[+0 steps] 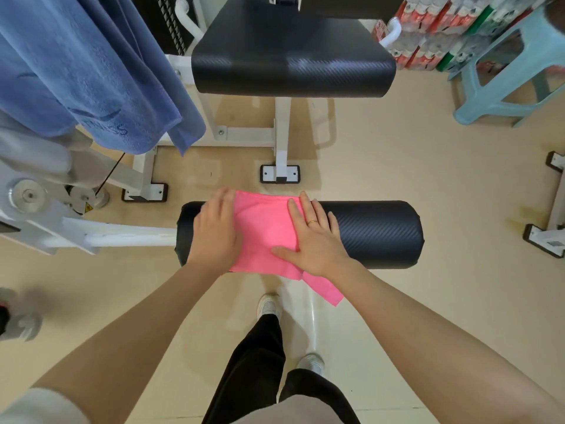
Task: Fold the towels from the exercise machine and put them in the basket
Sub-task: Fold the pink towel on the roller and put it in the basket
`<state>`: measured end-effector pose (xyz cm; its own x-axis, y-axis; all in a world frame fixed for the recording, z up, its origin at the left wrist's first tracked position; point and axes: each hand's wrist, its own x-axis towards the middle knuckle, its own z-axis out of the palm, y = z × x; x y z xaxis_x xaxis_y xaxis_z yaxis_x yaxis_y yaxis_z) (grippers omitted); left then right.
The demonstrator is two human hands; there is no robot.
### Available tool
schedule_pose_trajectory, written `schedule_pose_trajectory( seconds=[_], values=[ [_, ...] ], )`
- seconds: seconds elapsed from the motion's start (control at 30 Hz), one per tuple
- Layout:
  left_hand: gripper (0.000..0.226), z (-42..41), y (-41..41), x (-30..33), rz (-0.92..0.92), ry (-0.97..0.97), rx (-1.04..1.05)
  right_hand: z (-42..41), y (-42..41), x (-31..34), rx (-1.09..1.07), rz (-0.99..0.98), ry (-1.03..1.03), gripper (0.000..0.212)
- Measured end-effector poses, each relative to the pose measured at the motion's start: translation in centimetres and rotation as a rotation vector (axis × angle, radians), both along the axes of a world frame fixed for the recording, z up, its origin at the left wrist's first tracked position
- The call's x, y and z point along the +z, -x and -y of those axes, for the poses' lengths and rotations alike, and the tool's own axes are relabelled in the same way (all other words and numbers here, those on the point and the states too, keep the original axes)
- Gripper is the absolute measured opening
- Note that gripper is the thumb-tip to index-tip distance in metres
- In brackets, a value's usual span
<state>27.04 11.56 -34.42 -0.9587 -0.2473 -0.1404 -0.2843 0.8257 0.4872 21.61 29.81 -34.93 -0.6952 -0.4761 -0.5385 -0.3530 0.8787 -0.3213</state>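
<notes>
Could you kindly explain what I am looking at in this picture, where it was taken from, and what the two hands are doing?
This is a single view from a camera worn on a person's head, looking down past their arms. No robot is involved. The black cylinder is the padded roller of an exercise machine; its black seat pad lies beyond. A pink towel is draped over the roller. The left hand and the right hand lie flat on it with straight fingers, pressing rather than gripping. A blue towel hangs at upper left. No basket is visible.

Teal plastic stool (501, 84) beside stacked packages (434, 29)
</notes>
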Motion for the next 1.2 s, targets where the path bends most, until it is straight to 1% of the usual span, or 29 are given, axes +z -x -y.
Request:
schedule_pose_trajectory(
  seconds=[0.03,0.1,0.17,0.23,0.27,0.33,0.37,0.4,0.43,0.5,0.53,0.57,0.6,0.63,0.7,0.73,0.77,0.8,0.83,0.9,0.93,0.97,1.03,1.1,1.2],
  values=[
    [0.058,-0.1,-0.2,-0.5,-0.058,0.142,-0.169,0.2,0.1,-0.1,-0.010,-0.003,-0.011,0.099],
    [0.056,-0.2,-0.6,-1.7,-0.112,0.308,-0.431,0.4,0.1,-0.1,-0.009,-0.023,-0.029,0.091],
    [0.065,0.0,-1.1,-3.2,-0.033,0.371,-0.541,0.4,0.2,0.1,-0.016,-0.031,-0.035,0.076],
    [0.078,0.5,-1.7,-4.2,0.045,0.377,-0.562,0.2,0.4,0.6,-0.061,-0.047,-0.022,0.068],
    [0.085,0.6,-1.9,-4.3,0.094,0.358,-0.558,0.2,0.5,0.9,-0.106,-0.074,-0.011,0.070],
    [0.103,0.6,-2.1,-4.0,0.150,0.263,-0.478,0.5,0.5,1.5,-0.254,-0.169,0.011,0.075],
    [0.113,0.5,-2.0,-3.8,0.190,0.213,-0.419,0.7,0.5,1.5,-0.360,-0.172,0.042,0.070],
    [0.125,0.4,-1.9,-3.4,0.260,0.193,-0.380,0.9,0.6,1.5,-0.506,-0.101,0.102,0.061],
    [0.133,0.2,-1.7,-3.0,0.317,0.207,-0.357,1.2,0.7,1.6,-0.686,0.041,0.185,0.052],
    [0.141,-0.4,-1.4,-2.1,0.390,0.248,-0.334,1.7,0.9,1.7,-1.038,0.380,0.397,0.033],
    [0.143,-0.6,-1.2,-1.6,0.430,0.221,-0.311,1.7,0.9,1.9,-1.143,0.519,0.471,0.022],
    [0.142,-0.7,-0.7,-1.2,0.482,0.155,-0.279,1.7,1.0,2.3,-1.189,0.615,0.533,0.014],
    [0.136,-0.8,-0.1,-0.5,0.516,0.091,-0.243,1.7,1.1,2.8,-1.186,0.665,0.594,0.008],
    [0.128,-0.9,0.4,0.0,0.512,0.031,-0.204,1.5,1.3,3.6,-1.162,0.692,0.665,0.006],
    [0.113,-1.1,1.6,1.5,0.406,-0.114,-0.158,0.7,1.7,5.4,-1.122,0.705,0.813,0.013],
    [0.101,-1.4,2.3,2.2,0.360,-0.244,-0.145,0.0,1.9,6.5,-1.123,0.739,0.882,0.016],
    [0.083,-2.0,2.9,3.1,0.337,-0.406,-0.122,-0.9,2.2,7.6,-1.134,0.786,0.945,0.018],
    [0.065,-2.8,3.7,3.9,0.375,-0.580,-0.099,-2.0,2.5,8.6,-1.143,0.823,1.002,0.020],
    [0.056,-4.0,4.6,4.8,0.421,-0.725,-0.071,-3.2,2.7,9.5,-1.154,0.834,1.056,0.023],
    [0.051,-6.3,6.5,6.1,0.469,-0.879,-0.029,-5.9,3.2,10.9,-1.192,0.814,1.161,0.040],
    [0.045,-7.6,7.5,6.6,0.468,-0.948,-0.013,-7.4,3.3,11.6,-1.218,0.799,1.207,0.048],
    [0.038,-9.0,8.3,7.6,0.478,-1.023,0.010,-8.9,3.3,12.2,-1.248,0.786,1.242,0.051],
    [0.035,-12.0,9.8,9.4,0.504,-1.103,0.025,-12.1,3.2,13.2,-1.300,0.781,1.307,0.041],
    [0.039,-15.1,11.4,10.8,0.487,-1.051,-0.006,-15.1,3.0,13.7,-1.361,0.767,1.341,0.032],
    [0.045,-20.0,13.9,11.7,0.406,-0.992,-0.045,-19.3,3.5,13.6,-1.445,0.691,1.363,0.020]
  ],
)
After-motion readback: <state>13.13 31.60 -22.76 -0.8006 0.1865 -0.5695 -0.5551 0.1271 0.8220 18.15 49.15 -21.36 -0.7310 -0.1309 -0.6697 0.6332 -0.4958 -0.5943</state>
